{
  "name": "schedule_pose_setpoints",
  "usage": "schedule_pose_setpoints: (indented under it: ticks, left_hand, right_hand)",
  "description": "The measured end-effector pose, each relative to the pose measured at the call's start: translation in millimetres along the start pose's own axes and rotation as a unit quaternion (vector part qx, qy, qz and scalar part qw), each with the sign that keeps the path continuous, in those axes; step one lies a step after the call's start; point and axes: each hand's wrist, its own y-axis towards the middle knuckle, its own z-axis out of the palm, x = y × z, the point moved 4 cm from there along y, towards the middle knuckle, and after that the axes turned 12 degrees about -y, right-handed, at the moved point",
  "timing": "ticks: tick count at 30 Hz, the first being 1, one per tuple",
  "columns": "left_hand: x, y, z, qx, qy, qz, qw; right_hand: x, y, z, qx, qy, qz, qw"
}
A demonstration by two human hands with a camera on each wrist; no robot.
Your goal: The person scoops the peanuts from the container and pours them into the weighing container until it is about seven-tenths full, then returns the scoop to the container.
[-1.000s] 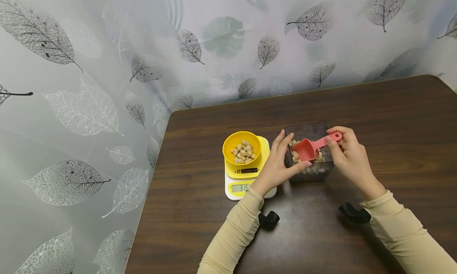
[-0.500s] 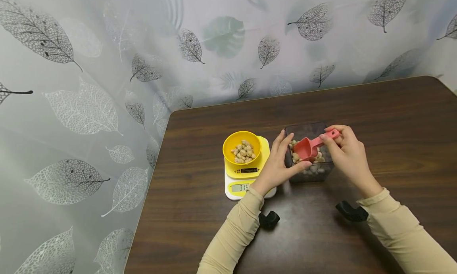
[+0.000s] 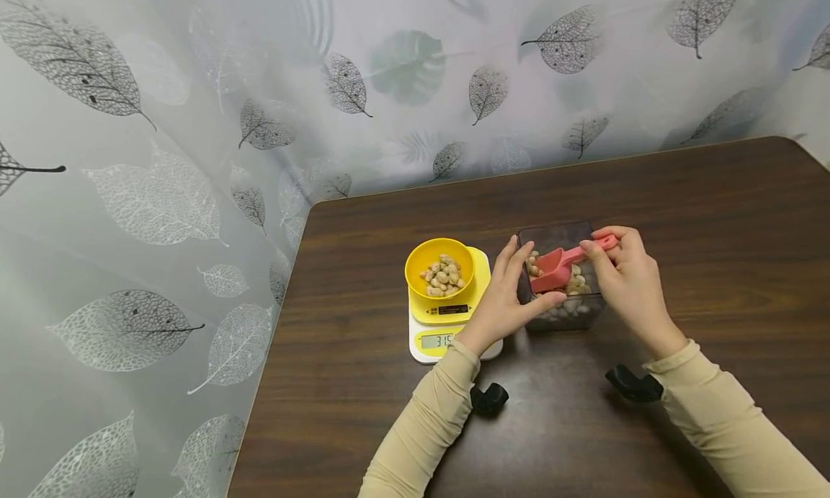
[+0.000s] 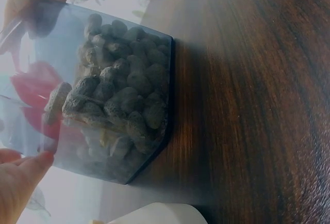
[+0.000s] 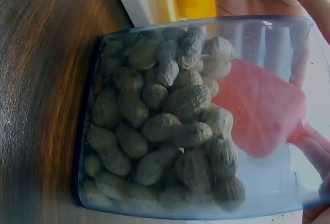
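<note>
Beige sleeves (image 3: 739, 419) lie nearest me. R grip (image 3: 632, 285) is closed on the handle end of the scoop (image 3: 551, 269), thumb against fingers; that's the only firm hold I've got. Scoop's long axis runs from there left & slightly nearer me, its head down inside the box (image 3: 558, 235), at the nuts (image 3: 577, 285), close to the box's left side. Can't tell if it's carrying any. L grip (image 3: 509, 296) isn't clamped: fingers fairly straight along that left side, thumb over the near rim, bracing it IMO. Just left of that hand: scale (image 3: 424, 314), w/ the bowl (image 3: 421, 260) on its plate, part-filled w/ nuts. What counts, I'd judge: scoop head points toward the bowl side, but L grip sits btwn & is the nearer hand to the bowl, so any R move that way needs height over rim & L fingers. Farther off, worktop (image 3: 551, 195), then leaf-print cover (image 3: 415, 123) behind.
</note>
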Motion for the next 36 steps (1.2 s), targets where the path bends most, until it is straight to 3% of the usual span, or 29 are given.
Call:
schedule_pose_setpoints:
  ticks: [5, 10, 21, 23, 25, 28, 31, 32, 33, 36]
  left_hand:
    - [0.8, 0.5, -0.1, -0.004, 0.001, 0.002, 1.0000]
    - [1.7, -0.2, -0.1, -0.004, 0.002, 0.003, 1.0000]
    - [0.2, 0.4, -0.8, 0.004, 0.002, 0.001, 1.0000]
    - [-0.4, 0.3, -1.1, 0.005, 0.003, -0.001, 1.0000]
    - [-0.5, 0.1, -1.1, 0.007, 0.004, -0.004, 1.0000]
    - [0.7, 0.1, -0.9, 0.008, 0.001, -0.008, 0.9999]
    - [2.2, 0.9, -1.4, 0.004, -0.003, -0.009, 0.9999]
    - [2.5, 1.3, -1.9, 0.003, -0.004, -0.009, 1.0000]
    - [2.7, 1.8, -2.5, 0.002, -0.004, -0.008, 1.0000]
    - [3.1, 3.1, -4.3, 0.001, -0.003, -0.007, 1.0000]
  right_hand:
    - [-0.7, -0.6, 0.0, 0.034, 0.000, -0.021, 0.9992]
    - [-1.9, -3.6, -0.8, 0.043, 0.020, -0.049, 0.9977]
    - [2.2, 2.0, -6.8, 0.065, 0.089, 0.057, 0.9923]
    - [-11.0, 2.9, -1.4, 0.070, 0.113, 0.074, 0.9884]
    - [-38.3, 3.7, 11.6, 0.063, 0.155, 0.083, 0.9824]
    - [-78.8, 3.8, 31.3, 0.054, 0.262, 0.093, 0.9591]
    - [-102.3, 2.3, 41.6, 0.039, 0.397, 0.092, 0.9122]
    - [-101.5, 1.6, 40.4, 0.035, 0.435, 0.105, 0.8936]
    - [-100.2, 0.4, 39.4, 0.029, 0.457, 0.102, 0.8831]
    - [-68.8, -4.7, 23.2, -0.002, 0.512, 0.129, 0.8492]
